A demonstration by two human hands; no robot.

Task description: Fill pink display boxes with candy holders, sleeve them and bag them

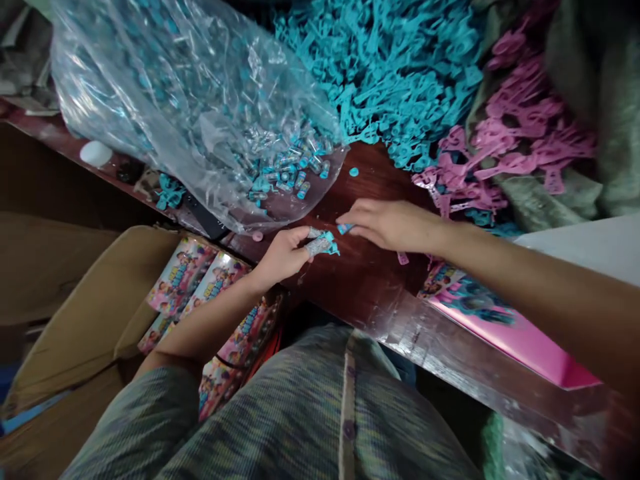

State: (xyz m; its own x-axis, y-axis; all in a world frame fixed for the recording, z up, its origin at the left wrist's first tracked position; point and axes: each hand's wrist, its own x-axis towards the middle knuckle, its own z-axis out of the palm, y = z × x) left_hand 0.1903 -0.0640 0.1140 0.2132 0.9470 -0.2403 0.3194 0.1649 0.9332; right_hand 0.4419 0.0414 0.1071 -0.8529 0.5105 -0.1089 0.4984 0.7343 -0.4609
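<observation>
Brown table [345, 287] beneath, left hand [284, 257] grips a turquoise piece [329, 244], right hand [387, 223] a vial [344, 228], near packages [179, 275] with illegible lettering.

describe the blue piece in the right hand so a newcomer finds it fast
From the large clear plastic bag, go down and rightward to the bare right hand. At its fingertips is a small, stubby blue piece. Its deeper blue and compact shape set it apart from the jagged turquoise piece in the left hand.
</observation>
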